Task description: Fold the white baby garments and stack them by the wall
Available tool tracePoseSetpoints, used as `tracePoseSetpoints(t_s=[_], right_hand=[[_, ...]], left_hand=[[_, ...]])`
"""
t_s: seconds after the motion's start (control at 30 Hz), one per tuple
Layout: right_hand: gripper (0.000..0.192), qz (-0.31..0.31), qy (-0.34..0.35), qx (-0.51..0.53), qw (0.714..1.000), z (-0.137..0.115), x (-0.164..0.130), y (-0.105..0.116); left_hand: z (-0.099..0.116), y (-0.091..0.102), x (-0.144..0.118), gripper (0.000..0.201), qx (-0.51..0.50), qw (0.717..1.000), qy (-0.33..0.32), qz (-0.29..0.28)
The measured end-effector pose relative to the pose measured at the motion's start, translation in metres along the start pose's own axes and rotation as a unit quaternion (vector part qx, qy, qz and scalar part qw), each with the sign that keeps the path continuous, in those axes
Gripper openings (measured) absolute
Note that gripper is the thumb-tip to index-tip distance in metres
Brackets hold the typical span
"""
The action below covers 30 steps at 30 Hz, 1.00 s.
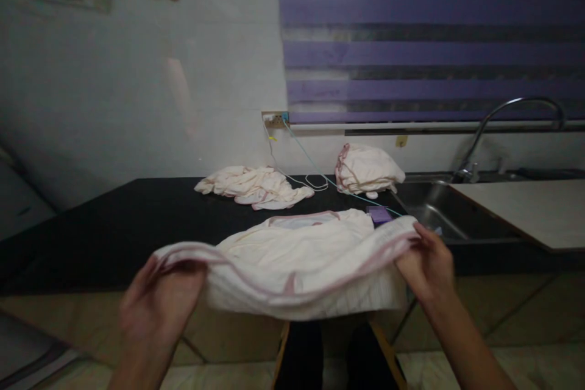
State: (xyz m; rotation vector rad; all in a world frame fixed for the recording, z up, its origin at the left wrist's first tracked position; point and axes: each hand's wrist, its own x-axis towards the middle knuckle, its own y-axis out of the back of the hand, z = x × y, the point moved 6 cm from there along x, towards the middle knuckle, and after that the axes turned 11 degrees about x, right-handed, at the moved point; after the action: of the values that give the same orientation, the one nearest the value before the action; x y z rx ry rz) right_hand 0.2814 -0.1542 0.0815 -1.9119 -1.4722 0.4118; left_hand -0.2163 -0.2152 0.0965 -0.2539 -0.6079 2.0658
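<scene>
A white cloth garment with pink trim (311,256) stretches between my two hands, its near edge lifted off the counter and sagging in the middle. The far part of it lies on the black countertop. My left hand (159,298) grips the near left corner, fingers folded under the fabric and partly hidden. At the near right corner, my right hand (427,262) pinches the hem between thumb and fingers. A small pink tab or loop shows at the middle of the lifted edge.
On the black counter (114,219), a crumpled white cloth (256,186) lies behind the garment, and a bundled white cloth (368,167) sits farther right. Cables run from a wall socket (275,119). A purple object (380,215), a sink (432,210), a faucet (479,128) and a pale board (525,207) are right.
</scene>
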Motion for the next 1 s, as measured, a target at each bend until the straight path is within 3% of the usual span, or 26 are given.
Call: tracePoseSetpoints(t_s=[0.07,0.13,0.17,0.23,0.3,0.37,0.4,0.47,0.53,0.63,0.83,0.93,1.0], right_hand=[[0.016,-0.008,-0.003,0.039,0.999,0.015,0.044,-0.025],[0.014,0.026,-0.026,-0.014,0.999,0.034,0.076,-0.033],[0.015,0.036,-0.039,-0.075,0.996,0.044,0.086,-0.034],[0.022,0.018,-0.023,-0.233,0.972,0.062,0.094,-0.033],[0.034,-0.057,0.05,-0.389,0.918,0.079,0.087,-0.038],[0.047,-0.146,0.102,-0.516,0.838,0.102,0.068,-0.044],[0.052,-0.179,0.102,-0.574,0.793,0.115,0.057,-0.046],[0.059,-0.209,0.075,-0.672,0.707,0.138,0.041,-0.046],[0.065,-0.213,0.055,-0.733,0.644,0.15,0.033,-0.046],[0.07,-0.229,0.046,-0.764,0.601,0.157,0.037,-0.05],[0.072,-0.288,0.064,-0.758,0.581,0.169,0.065,-0.055],[0.071,-0.332,0.062,-0.742,0.58,0.172,0.082,-0.061],[0.068,-0.361,0.025,-0.732,0.577,0.172,0.096,-0.066]], left_hand=[[-0.02,-0.021,0.043,0.016,0.011,0.999,0.017,-0.048],[-0.039,-0.035,0.074,0.028,0.155,0.985,0.002,-0.078],[-0.047,-0.038,0.084,0.039,0.266,0.961,-0.022,-0.074],[-0.06,-0.049,0.091,0.061,0.484,0.863,-0.111,-0.093],[-0.079,-0.064,0.081,0.066,0.627,0.729,-0.211,-0.177],[-0.105,-0.071,0.069,0.062,0.699,0.615,-0.247,-0.27],[-0.117,-0.07,0.066,0.061,0.727,0.572,-0.24,-0.294],[-0.132,-0.064,0.07,0.064,0.774,0.513,-0.215,-0.303],[-0.139,-0.059,0.078,0.068,0.795,0.483,-0.206,-0.304],[-0.141,-0.054,0.091,0.072,0.802,0.468,-0.198,-0.314],[-0.13,-0.055,0.085,0.073,0.834,0.436,-0.178,-0.287],[-0.126,-0.055,0.067,0.079,0.854,0.415,-0.153,-0.276],[-0.122,-0.052,0.048,0.085,0.863,0.402,-0.144,-0.27]])
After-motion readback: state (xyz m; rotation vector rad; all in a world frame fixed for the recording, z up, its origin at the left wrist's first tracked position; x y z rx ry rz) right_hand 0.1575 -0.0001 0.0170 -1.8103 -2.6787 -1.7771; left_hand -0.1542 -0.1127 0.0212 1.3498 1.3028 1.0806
